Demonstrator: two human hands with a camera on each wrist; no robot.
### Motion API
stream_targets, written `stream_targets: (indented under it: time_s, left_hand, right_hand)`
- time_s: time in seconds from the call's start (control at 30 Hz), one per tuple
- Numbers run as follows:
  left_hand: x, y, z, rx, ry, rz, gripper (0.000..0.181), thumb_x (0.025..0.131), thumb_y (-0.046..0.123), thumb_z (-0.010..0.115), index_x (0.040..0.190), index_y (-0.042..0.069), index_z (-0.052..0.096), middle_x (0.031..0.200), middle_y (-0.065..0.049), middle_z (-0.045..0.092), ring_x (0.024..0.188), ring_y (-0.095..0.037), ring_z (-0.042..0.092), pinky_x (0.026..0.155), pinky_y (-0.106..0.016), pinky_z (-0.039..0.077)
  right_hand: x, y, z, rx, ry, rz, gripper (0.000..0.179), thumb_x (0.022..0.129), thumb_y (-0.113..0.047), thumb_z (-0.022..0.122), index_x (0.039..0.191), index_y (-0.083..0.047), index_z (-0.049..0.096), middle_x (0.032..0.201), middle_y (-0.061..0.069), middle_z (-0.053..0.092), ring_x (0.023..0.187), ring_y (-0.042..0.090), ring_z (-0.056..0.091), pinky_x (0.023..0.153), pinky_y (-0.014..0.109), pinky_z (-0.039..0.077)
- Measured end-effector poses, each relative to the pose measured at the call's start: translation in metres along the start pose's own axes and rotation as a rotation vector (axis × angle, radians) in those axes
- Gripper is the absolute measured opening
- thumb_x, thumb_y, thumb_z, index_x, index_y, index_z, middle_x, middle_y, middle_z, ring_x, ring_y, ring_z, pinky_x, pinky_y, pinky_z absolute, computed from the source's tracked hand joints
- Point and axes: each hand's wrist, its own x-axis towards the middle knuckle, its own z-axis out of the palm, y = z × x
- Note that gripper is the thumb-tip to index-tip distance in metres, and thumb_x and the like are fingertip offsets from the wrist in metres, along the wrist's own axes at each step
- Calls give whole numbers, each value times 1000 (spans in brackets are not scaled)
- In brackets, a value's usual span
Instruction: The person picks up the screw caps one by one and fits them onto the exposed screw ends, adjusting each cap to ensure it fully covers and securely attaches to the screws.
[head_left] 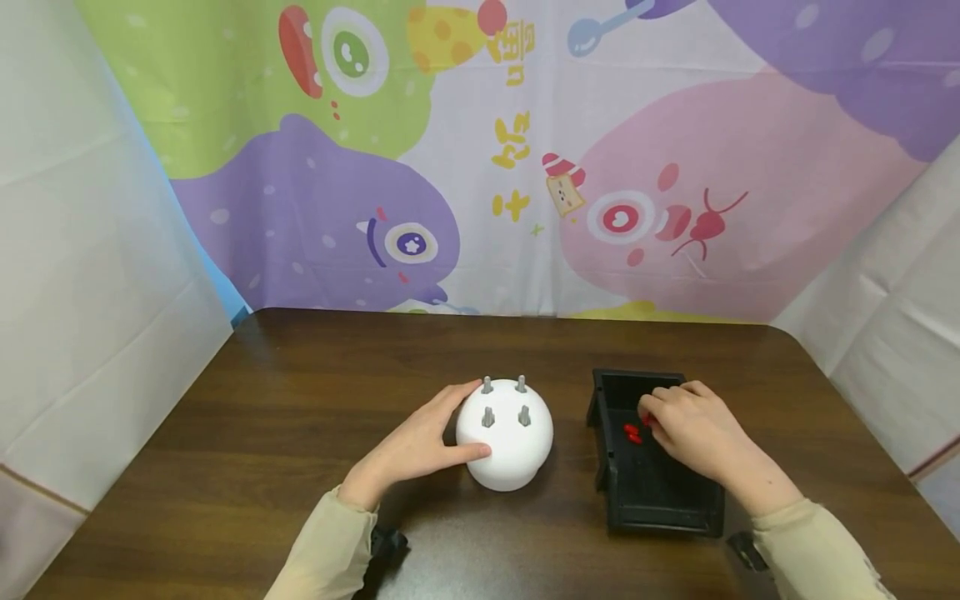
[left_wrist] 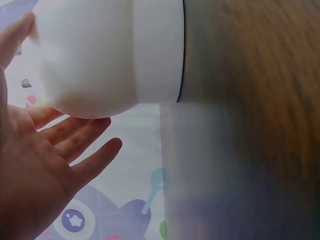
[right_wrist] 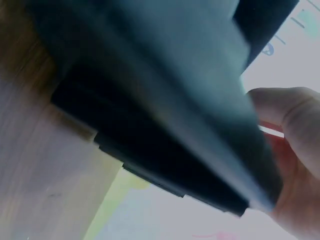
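A white ball-shaped object (head_left: 504, 467) with a flat base stands on the table, several grey ribbed pegs (head_left: 524, 415) sticking up from its top. My left hand (head_left: 412, 446) holds its left side, thumb on the near face and fingers round the far side. In the left wrist view the little finger (left_wrist: 100, 159) stands off the white surface. Over the black tray (head_left: 663, 500), my right hand (head_left: 693, 429) has its fingers curled down, with a small red piece (head_left: 647, 421) showing at the fingertips. Small red pieces (head_left: 633, 434) lie in the tray beside it.
The tray's raised wall (right_wrist: 165, 115) fills much of the right wrist view. The brown wooden table (head_left: 300, 400) ends at a printed curtain (head_left: 510, 275) behind, with white cloth (head_left: 112, 292) hanging at the left and right.
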Motion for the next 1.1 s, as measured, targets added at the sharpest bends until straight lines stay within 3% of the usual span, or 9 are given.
stream_targets:
  time_s: [0.7,1.1]
  left_hand:
    - [0,1,0,-7,4,-2,87,71,62,64,142,26,30,135,7,41,122,-12,42,99,-40,37]
    - [0,0,0,-9,2,-2,84,72,60,65,141,30,29,134,8,41,120,-11,42,98,-40,37]
  right_hand:
    - [9,-13,-8,24,155,68,6,76,-13,70,81,-11,67,74,-1,59,68,19,60,73,40,45]
    - [20,-18,-18,86,133,123,7,82,-13,64,86,-12,69,77,-2,58,70,17,60,79,40,44]
